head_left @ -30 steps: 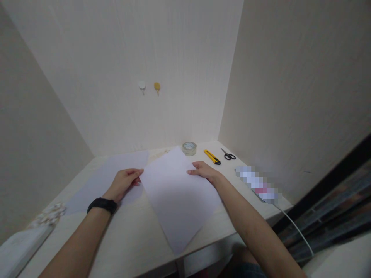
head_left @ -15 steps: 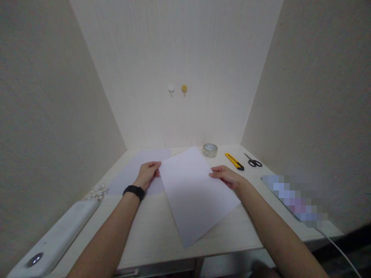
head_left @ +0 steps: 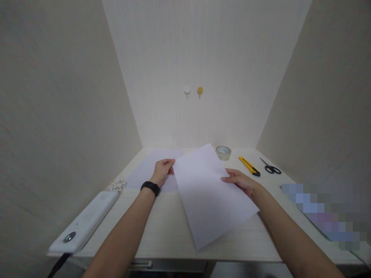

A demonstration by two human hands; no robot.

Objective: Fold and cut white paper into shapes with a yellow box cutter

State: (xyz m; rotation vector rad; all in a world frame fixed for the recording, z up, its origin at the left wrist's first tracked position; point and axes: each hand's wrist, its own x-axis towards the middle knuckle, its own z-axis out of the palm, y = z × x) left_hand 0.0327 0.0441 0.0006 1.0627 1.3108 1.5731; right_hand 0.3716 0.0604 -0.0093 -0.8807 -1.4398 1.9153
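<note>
Left hand [head_left: 164, 170] and right hand [head_left: 241, 180] pinch opposite edges of white sheet [head_left: 211, 195]; its near corner lies near desk edge [head_left: 174, 255], bare desk around it.

The view swings left compared with a second ago, so the white power strip [head_left: 87, 222] on the left is now fully in sight, and the cable and dark stuff on the right drop out. Both hands slide toward the sheet of paper's [head_left: 210, 195] near end, and it lies a bit straighter on the tabletop [head_left: 162, 231].
</note>
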